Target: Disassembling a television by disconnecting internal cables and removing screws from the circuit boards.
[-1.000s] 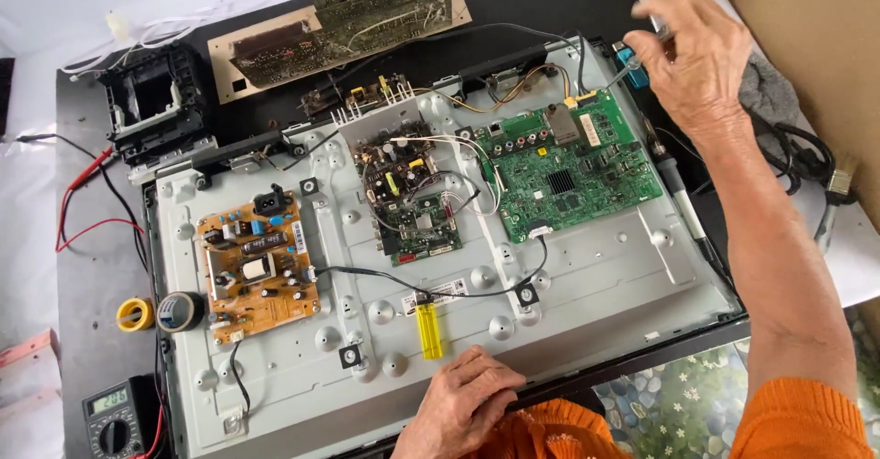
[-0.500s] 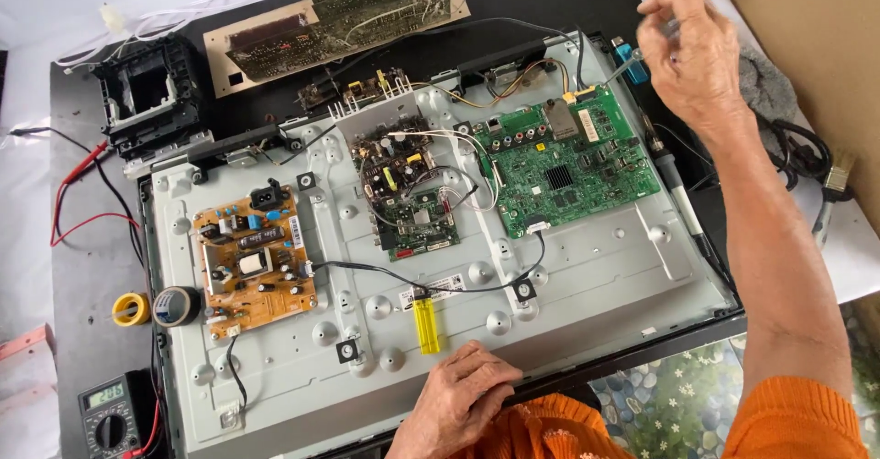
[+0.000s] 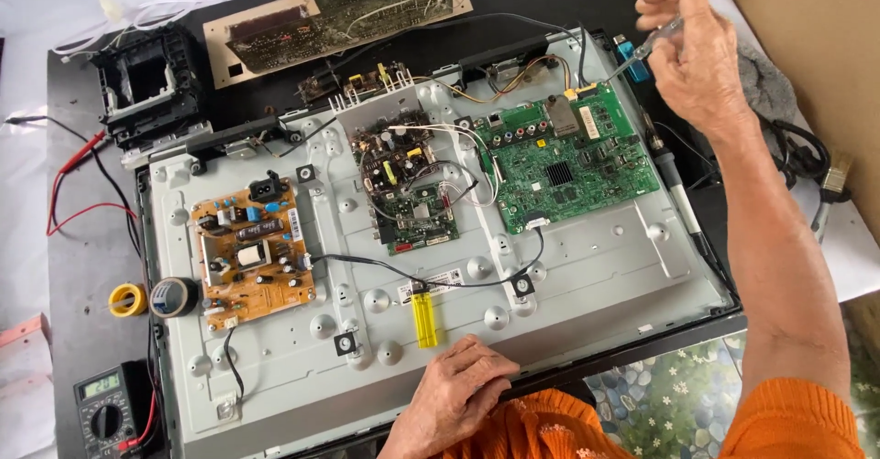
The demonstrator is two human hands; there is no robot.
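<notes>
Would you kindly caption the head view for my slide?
Right hand lifts a thin tool above the green circuit board; left hand rests near a yellow lighter.

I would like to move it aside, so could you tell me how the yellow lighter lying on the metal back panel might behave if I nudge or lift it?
The yellow lighter looks small and plastic, so it is probably light and stiff. It lies flat on the smooth metal back panel, so a nudge would likely make it slide rather than roll. The left hand rests just below it.

Person wore a bright orange knit top with short sleeves, right sleeve (image 3: 788, 422) ending at the upper arm, both forearms bare, left hand (image 3: 463, 390) and right hand (image 3: 697, 56) without gloves, rings or watch.
</notes>
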